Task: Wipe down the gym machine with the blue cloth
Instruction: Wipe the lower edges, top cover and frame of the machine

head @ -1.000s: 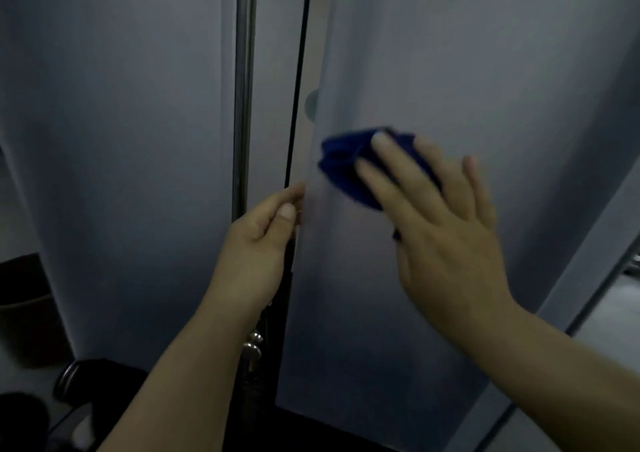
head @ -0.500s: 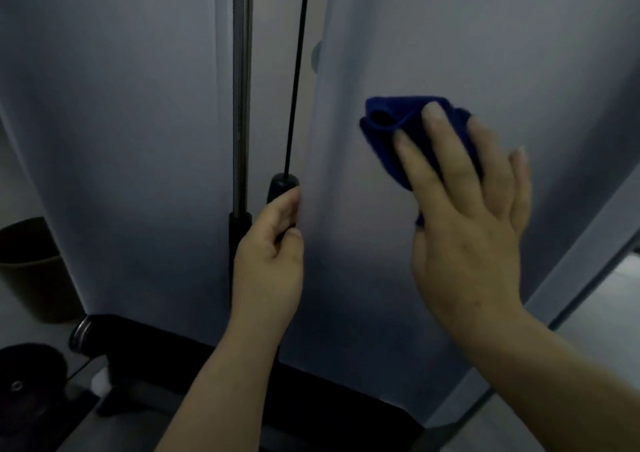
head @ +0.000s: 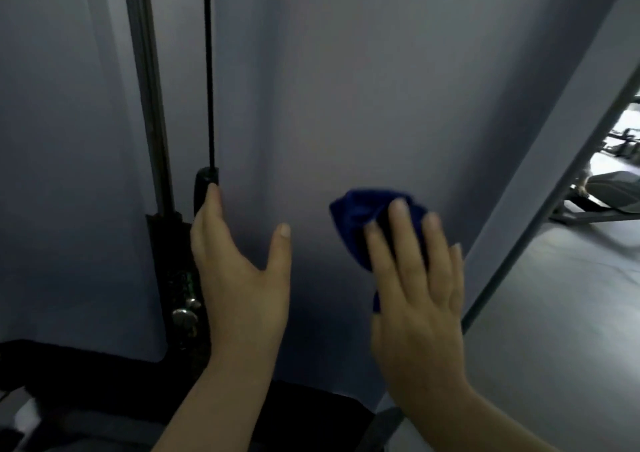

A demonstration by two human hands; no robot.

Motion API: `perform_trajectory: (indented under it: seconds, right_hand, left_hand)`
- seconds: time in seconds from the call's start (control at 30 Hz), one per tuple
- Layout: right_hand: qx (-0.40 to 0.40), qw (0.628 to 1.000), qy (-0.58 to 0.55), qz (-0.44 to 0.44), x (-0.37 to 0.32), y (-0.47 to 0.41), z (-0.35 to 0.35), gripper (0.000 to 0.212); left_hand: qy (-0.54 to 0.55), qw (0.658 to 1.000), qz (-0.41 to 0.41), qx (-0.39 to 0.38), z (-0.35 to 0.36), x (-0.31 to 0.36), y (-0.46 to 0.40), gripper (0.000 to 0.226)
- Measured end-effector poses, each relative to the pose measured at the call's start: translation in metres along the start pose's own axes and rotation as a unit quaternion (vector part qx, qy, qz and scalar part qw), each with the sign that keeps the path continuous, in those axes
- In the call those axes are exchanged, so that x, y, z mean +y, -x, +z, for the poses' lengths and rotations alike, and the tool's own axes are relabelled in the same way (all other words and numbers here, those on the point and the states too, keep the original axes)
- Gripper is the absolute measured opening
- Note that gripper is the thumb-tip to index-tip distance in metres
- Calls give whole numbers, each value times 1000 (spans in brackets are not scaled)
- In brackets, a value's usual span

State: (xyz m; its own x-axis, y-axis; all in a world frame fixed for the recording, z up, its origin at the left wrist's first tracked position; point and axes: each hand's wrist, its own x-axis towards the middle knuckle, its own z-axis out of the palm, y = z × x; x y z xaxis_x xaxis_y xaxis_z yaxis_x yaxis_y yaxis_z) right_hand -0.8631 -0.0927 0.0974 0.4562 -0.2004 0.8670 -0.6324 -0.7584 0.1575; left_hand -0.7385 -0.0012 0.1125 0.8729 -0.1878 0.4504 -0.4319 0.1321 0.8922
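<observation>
A bunched dark-blue cloth [head: 360,223] lies flat against the gym machine's pale grey panel [head: 346,105].

Dim room, grey floor [head: 554,313], distant equipment [head: 609,191].

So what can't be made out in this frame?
Head view only:
- blue cloth: lower part hidden under the right hand.
- Left hand: fingers beyond the panel edge, hidden.
- Cable and rod: cut off by the top edge.
- Machine base: too dark.
</observation>
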Motion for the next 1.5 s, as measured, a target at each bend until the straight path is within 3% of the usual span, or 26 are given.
perform_trajectory:
  seconds: [0.1,0.23,0.37,0.43,0.5,0.63,0.77,0.9,1.1,1.2,1.27,1.33,1.5]
  right_hand:
    - [1,1000,13,-15,17,8,-2,82]
    - [62,997,-22,46,22,-23,-11,71]
    - [60,998,0,14,27,12,2,62]
    - [65,998,-15,5,38,34,7,67]
    - [90,994,-63,23,46,31,4,74]
    - [138,963,-196,126,54,-7,-2,60]
    - [101,952,-237,167,45,42,19,67]
    - [65,949,-258,168,37,89,33,64]
    - [147,938,-270,158,50,14,16,60]
    - [117,964,-225,80,50,47,30,70]
    - [67,983,-170,-4,50,81,41,59]
    - [42,987,-150,-36,55,86,38,49]
    - [86,986,-139,15,50,29,15,55]
  left_hand:
    - [-15,1000,16,21,2,-4,1,80]
    - [-78,982,159,59,14,-7,10,81]
    - [-170,943,287,4,32,-3,22,73]
    - [-198,927,317,-26,39,-5,28,71]
    - [-213,920,325,-45,44,-10,32,71]
    - [-221,915,333,-46,50,-13,32,69]
    - [-222,907,353,-49,55,-15,35,62]
    - [-215,910,351,-49,56,-20,39,65]
    - [-214,909,354,-46,58,-25,39,60]
    - [-214,903,369,-49,55,-30,38,57]
    - [-222,898,376,-48,49,-38,37,56]
    - [-228,905,356,-39,44,-49,41,56]
    - [-213,927,306,-32,31,-75,51,56]
